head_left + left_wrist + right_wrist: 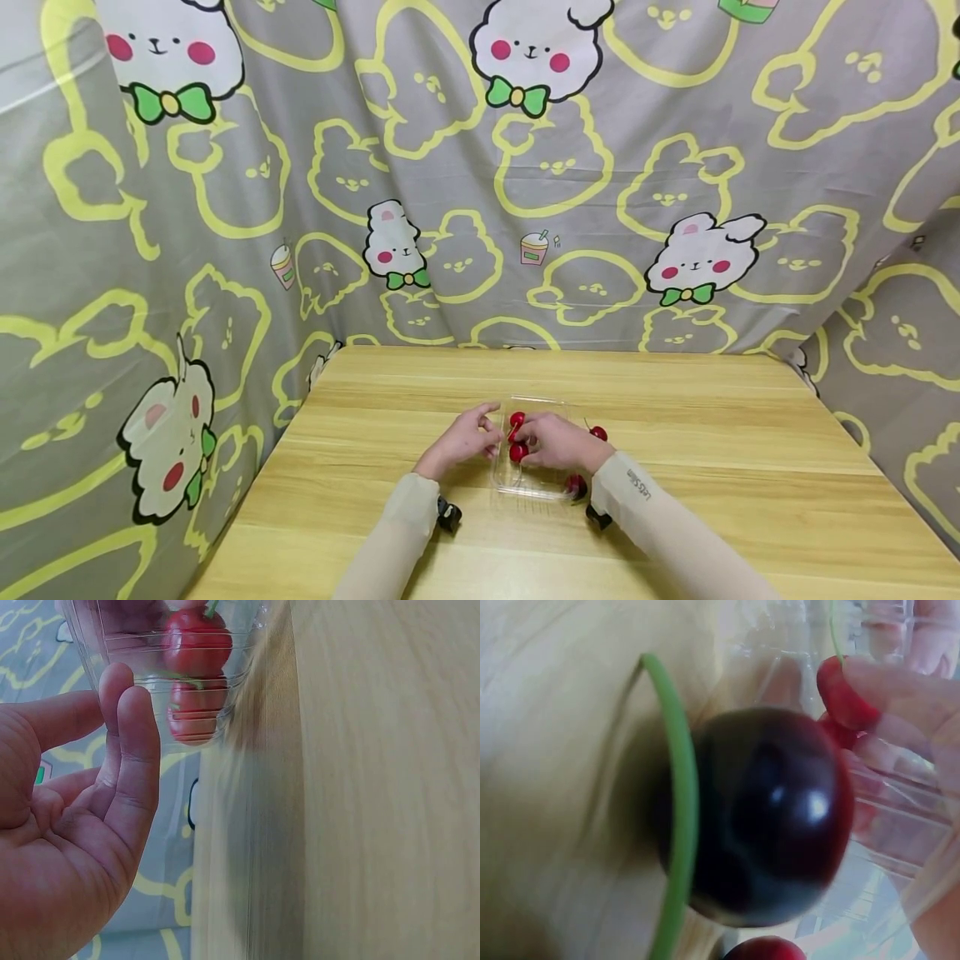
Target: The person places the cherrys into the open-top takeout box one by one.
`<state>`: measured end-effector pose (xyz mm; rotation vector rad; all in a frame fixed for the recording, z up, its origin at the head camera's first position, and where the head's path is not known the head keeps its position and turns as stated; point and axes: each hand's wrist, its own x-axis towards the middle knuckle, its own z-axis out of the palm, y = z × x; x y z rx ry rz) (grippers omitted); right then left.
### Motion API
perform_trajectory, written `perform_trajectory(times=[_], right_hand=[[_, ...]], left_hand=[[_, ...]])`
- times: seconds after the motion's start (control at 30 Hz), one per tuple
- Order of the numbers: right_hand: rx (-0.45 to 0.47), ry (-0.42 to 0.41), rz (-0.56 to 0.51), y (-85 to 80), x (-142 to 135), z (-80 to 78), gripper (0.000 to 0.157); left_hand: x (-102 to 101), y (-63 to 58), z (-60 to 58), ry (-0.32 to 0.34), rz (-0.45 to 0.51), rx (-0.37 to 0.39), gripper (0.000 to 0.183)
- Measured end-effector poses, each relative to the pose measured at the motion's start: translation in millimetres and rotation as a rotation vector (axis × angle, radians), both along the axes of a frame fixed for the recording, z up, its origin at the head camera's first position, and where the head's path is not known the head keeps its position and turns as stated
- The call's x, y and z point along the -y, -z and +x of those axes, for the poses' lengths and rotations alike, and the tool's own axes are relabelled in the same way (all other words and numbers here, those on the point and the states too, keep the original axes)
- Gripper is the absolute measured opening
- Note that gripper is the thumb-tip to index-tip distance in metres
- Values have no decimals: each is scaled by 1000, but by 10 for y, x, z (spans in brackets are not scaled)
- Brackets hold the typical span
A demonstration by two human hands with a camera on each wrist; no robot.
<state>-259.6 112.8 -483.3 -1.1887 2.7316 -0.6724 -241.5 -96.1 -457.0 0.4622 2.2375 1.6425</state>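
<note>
A clear plastic box (534,493) stands on the table, with red cherries inside it. My right hand (558,442) reaches over the box, and its thumb and fingers pinch a red cherry (519,452); a green stem rises from this cherry (847,694) in the right wrist view. Beside it in the box lies another cherry (517,419). My left hand (461,437) is at the box's left side, its fingertips at the wall and the fingers loosely bent. A dark cherry (761,817) with a green stem lies outside the box, under my right wrist.
Another red cherry (598,433) rests on the wooden table (712,450) to the right of the box. A patterned grey curtain (465,183) hangs behind the table and along its sides. Black wrist cameras (448,515) sit at both sleeves.
</note>
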Motion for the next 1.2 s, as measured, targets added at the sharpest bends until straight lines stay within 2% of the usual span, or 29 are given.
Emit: perform_trajectory(times=[0.03, 0.27, 0.5, 0.83, 1.2], right_hand=[[1, 0, 1, 3, 5, 1, 28], [1, -9, 25, -2, 39, 19, 28], [-14, -19, 27, 10, 41, 13, 25], [-23, -33, 30, 11, 37, -3, 21], [-24, -25, 24, 7, 43, -1, 19]], left_hand=[[-1, 4, -4, -1, -1, -2, 58], [7, 276, -180, -14, -14, -3, 61], [-13, 157, -92, -14, -27, -7, 57], [22, 298, -209, -15, -18, 10, 61], [33, 286, -206, -6, -23, 19, 60]])
